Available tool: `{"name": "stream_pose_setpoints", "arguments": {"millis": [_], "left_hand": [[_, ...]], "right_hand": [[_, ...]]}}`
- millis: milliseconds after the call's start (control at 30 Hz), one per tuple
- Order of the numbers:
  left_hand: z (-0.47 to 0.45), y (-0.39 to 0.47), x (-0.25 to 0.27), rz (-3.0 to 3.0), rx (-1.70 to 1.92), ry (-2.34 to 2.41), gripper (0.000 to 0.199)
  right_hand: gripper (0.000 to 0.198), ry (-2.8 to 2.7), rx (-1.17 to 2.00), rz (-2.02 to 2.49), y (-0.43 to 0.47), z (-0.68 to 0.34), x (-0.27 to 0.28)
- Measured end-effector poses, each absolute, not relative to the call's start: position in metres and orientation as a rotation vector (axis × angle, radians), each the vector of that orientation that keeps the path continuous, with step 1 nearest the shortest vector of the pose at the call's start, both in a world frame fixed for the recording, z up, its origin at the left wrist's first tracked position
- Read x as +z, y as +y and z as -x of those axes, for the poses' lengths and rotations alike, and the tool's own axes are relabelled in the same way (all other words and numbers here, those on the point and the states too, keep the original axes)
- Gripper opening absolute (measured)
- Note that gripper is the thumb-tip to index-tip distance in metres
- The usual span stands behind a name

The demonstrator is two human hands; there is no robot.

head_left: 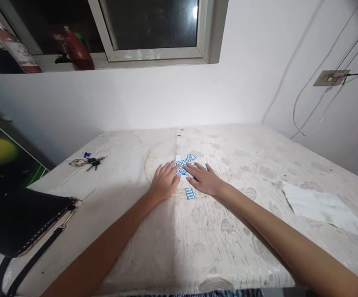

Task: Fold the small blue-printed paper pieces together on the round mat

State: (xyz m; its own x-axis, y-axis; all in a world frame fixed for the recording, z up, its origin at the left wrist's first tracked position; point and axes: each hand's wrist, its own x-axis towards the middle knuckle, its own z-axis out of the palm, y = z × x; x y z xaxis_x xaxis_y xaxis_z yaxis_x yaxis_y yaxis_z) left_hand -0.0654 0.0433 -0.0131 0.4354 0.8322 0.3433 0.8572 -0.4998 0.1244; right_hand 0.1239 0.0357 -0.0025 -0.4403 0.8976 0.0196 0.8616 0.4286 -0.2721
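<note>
A loose pile of small white paper pieces with blue markings [182, 166] lies near the middle of the table. At the pile's left edge rests my left hand [165, 180], palm down with its fingers stretched out. My right hand [204, 178] lies flat over the right side of the pile, fingers spread. Parts of the pieces are hidden under both hands. One separate piece with blue stripes [190, 193] sits just in front of the pile, between my wrists. What the markings stand for is too small to tell.
A plastic-covered table [197, 247] spreads below. On the left are keys [94, 163] and a black bag [27, 218] with a strap. To the right lies a white cloth [324, 208]. A red bottle [78, 49] stands on the window sill; a wall socket [330, 77] has cables.
</note>
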Motion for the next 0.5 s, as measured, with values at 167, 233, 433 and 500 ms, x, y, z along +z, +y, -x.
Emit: {"name": "stream_pose_setpoints", "arguments": {"millis": [167, 233, 433, 500], "left_hand": [[0.065, 0.049, -0.006, 2.783, -0.496, -1.483, 0.051], [0.065, 0.049, -0.006, 2.818, -0.479, -1.485, 0.057], [0.067, 0.061, -0.014, 2.777, -0.512, -1.559, 0.046], [0.066, 0.068, -0.016, 2.733, -0.512, -1.62, 0.046]], "right_hand": [[0.058, -2.225, 0.114, 1.971, 0.026, -0.111, -0.007], [0.058, -2.201, 0.077, 2.042, 0.017, -0.103, -0.006], [0.053, -2.505, 0.343, 1.743, 0.012, -0.104, 0.004], [0.05, -2.512, 0.364, 1.696, 0.018, -0.108, 0.004]]}}
